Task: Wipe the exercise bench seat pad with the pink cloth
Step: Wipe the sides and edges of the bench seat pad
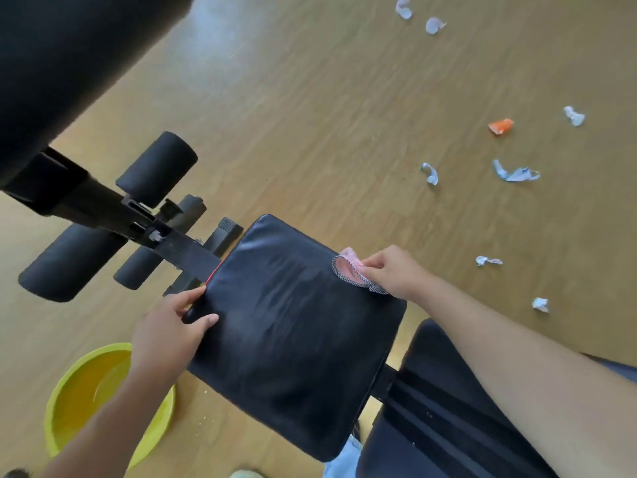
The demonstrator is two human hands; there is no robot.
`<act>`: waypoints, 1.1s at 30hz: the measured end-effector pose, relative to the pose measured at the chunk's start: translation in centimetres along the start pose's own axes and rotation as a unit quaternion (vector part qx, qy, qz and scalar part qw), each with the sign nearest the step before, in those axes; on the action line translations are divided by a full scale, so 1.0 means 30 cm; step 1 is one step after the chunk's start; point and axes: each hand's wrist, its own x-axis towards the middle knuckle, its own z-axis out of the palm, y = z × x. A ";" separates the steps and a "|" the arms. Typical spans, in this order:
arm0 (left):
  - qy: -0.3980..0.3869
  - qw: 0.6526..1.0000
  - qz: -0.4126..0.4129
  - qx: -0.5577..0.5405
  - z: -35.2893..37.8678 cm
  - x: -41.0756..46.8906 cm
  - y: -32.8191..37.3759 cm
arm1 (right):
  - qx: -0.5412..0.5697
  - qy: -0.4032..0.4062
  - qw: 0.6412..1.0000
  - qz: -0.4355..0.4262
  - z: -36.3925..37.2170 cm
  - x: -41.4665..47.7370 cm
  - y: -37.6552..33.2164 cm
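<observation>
The black seat pad (pixel 293 329) of the exercise bench fills the middle of the head view, with faint wet streaks on its surface. My right hand (pixel 396 270) presses the pink cloth (pixel 351 269), which has a dark checked hem, onto the pad's right edge. My left hand (pixel 169 329) grips the pad's left edge, thumb on top and fingers curled around the side.
A yellow basin (pixel 69 401) with water stands on the wooden floor at lower left. Black foam rollers (pixel 157 167) and the bench frame (pixel 138 215) stretch up-left. The striped back pad (pixel 448 408) lies lower right. Several crumpled paper scraps (pixel 431 174) and an orange wrapper (pixel 500 126) litter the floor.
</observation>
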 end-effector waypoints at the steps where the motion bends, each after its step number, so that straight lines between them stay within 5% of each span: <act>1: -0.001 1.000 -0.005 0.006 0.002 0.001 0.002 | -0.011 0.002 1.000 0.020 -0.007 -0.024 0.027; 8: -0.005 1.000 0.005 0.001 0.004 -0.018 0.009 | -0.171 -0.013 0.973 0.155 0.027 -0.225 0.084; 17: -0.013 0.999 0.022 -0.041 0.006 -0.027 -0.004 | 0.074 0.193 0.932 0.297 0.370 -0.376 0.000; 29: -0.082 0.992 0.058 -0.078 -0.025 -0.027 -0.135 | 0.247 0.285 0.864 0.334 0.747 -0.649 -0.044; 33: -0.078 0.992 0.052 -0.089 -0.023 -0.027 -0.164 | 0.389 0.259 0.791 0.396 0.883 -0.679 -0.070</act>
